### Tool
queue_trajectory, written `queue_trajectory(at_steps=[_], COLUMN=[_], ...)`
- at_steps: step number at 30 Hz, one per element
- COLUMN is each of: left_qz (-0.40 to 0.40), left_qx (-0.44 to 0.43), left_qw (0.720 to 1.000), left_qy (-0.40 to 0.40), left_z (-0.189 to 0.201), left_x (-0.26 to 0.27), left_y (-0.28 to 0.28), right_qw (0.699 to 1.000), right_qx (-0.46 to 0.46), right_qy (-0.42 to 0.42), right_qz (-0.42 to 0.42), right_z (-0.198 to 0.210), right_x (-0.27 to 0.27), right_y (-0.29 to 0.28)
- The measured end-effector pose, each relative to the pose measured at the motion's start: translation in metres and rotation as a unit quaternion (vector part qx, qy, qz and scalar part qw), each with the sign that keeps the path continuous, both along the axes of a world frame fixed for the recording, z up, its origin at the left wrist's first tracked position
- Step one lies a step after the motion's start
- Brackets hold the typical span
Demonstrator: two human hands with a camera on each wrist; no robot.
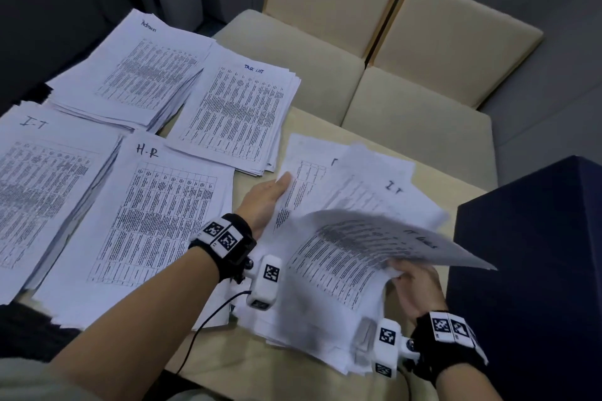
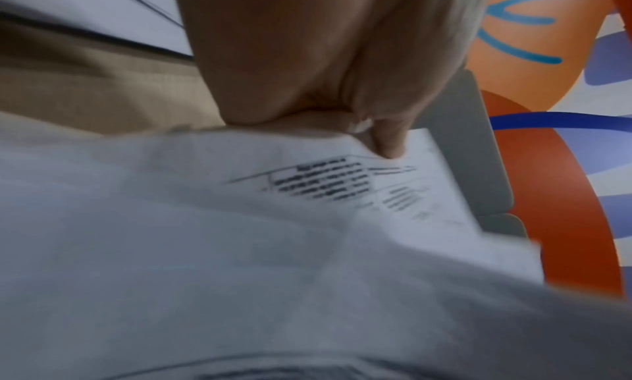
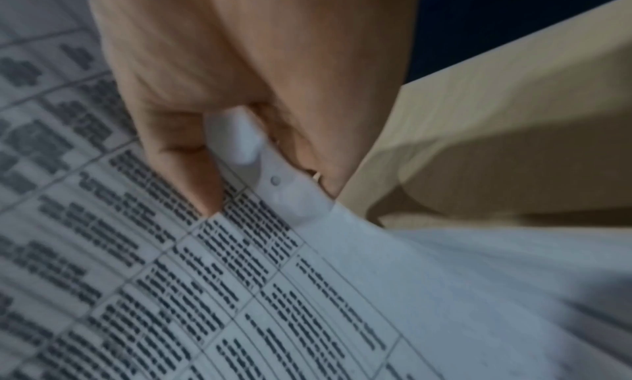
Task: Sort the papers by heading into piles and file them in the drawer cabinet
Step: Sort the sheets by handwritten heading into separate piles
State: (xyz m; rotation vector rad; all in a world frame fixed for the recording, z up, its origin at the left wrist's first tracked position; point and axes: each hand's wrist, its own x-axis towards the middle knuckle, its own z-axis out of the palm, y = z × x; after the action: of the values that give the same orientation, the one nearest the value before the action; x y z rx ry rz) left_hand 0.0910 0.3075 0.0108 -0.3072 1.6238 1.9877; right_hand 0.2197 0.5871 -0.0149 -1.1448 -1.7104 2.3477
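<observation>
Here, a light wooden bench [image 1: 254,348] fills most of your view, with cream cushioned seats [image 1: 407,81] beyond its far edge and a dark blue cabinet [image 1: 534,264] standing at your right. Four sorted piles of printed tables cover the left half of the bench: the "Admin" pile [image 1: 136,72] at the far left, the "Task List" pile [image 1: 237,114] just to its right, the "I-T" pile [image 1: 42,179] nearer you on the left, and the "H-R" pile [image 1: 146,225] beside it. In front of you, a loose unsorted stack [image 1: 329,312] lies fanned across the bench's right side, its sheets overlapping at angles. Your right hand [image 1: 413,286] is closed on the near edge of one lifted sheet [image 1: 374,244], thumb above and fingers beneath, so the page curls up off the stack; the sheet looks blurred. Your left hand [image 1: 265,202] lies with straight, relaxed fingers at the stack's left side, tips slipped under the edge of a sheet, gripping nothing.
</observation>
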Motion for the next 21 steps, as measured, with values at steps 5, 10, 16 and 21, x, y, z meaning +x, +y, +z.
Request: queue_trajectory(at_steps=[5, 10, 16, 21], left_qz=[0.013, -0.013, -0.097, 0.004], left_qx=[-0.041, -0.035, 0.070, 0.026], left_qw=[0.999, 0.999, 0.991, 0.998], left_qy=[0.030, 0.005, -0.061, -0.052], left_z=[-0.016, -0.019, -0.010, -0.005], left_x=[-0.007, -0.003, 0.004, 0.004], left_y=[-0.007, -0.001, 0.011, 0.018], right_qw=[0.998, 0.998, 0.996, 0.997], right_qx=[-0.051, -0.031, 0.065, 0.044], right_qy=[0.029, 0.043, -0.045, -0.060], right_qz=[-0.003, 0.028, 0.045, 0.033], right_z=[0.004, 0.009, 0.010, 0.010], right_x=[0.012, 0.012, 0.000, 0.002], right_y=[0.002, -0.001, 0.004, 0.001])
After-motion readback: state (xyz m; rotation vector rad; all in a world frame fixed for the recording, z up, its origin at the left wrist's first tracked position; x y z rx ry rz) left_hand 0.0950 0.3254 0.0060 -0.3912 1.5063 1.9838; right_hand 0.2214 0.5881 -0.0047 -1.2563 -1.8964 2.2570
